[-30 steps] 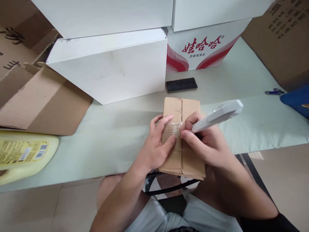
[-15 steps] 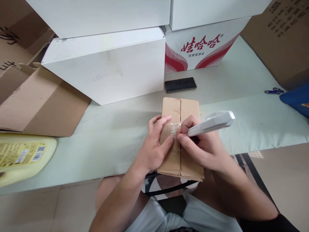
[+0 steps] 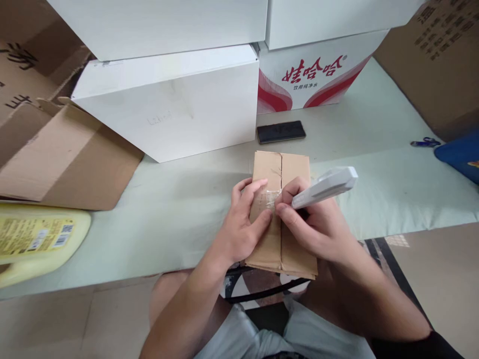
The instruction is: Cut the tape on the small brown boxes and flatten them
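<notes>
A small brown cardboard box lies at the table's front edge, its top seam running away from me. A short strip of clear tape crosses the seam near the middle. My left hand grips the box's left side, with the thumb and fingers pressed on its top. In my right hand a white, angular-handled box cutter is held like a pen, its rear end pointing up to the right. Its tip is hidden by my fingers, which rest on the box beside the tape.
A black phone lies beyond the box, before stacked white cartons. Left are an open brown carton and a yellow jug. Purple-handled scissors and a blue object lie right on the green-covered table.
The box cutter's rear end has dipped slightly to the left as my right hand shifted a little. My left hand keeps its hold on the box. The whole view has moved slightly.
</notes>
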`<state>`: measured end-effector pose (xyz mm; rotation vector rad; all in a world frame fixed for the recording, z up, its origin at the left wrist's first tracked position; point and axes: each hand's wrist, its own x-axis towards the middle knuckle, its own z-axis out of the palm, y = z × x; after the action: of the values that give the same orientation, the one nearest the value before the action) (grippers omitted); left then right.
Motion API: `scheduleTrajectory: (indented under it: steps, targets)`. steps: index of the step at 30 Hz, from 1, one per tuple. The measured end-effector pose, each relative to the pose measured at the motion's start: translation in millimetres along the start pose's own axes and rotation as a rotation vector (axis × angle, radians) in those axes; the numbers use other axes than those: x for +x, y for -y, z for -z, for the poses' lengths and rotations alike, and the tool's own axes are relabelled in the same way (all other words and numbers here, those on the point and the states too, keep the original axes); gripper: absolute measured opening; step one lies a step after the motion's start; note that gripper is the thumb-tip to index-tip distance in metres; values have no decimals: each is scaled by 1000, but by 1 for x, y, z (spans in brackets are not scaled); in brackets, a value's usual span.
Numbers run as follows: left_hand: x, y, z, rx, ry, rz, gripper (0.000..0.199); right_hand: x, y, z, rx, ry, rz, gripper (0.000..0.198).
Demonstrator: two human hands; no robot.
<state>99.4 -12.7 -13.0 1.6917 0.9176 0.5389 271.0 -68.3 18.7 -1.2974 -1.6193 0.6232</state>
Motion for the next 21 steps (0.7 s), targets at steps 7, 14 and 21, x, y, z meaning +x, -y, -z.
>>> scheduleTrajectory:
  steps: [7,14,21]
  targets:
    - [0,1,0,-7,0,0,50,0,0,0,-15,1,-2,20]
    - [0,3,-1,-15,-1,-10,50,0,0,0,-18,2,-3,20]
    - [0,2,0,-6,-2,-7,50,0,0,0,-10,2,-2,20]
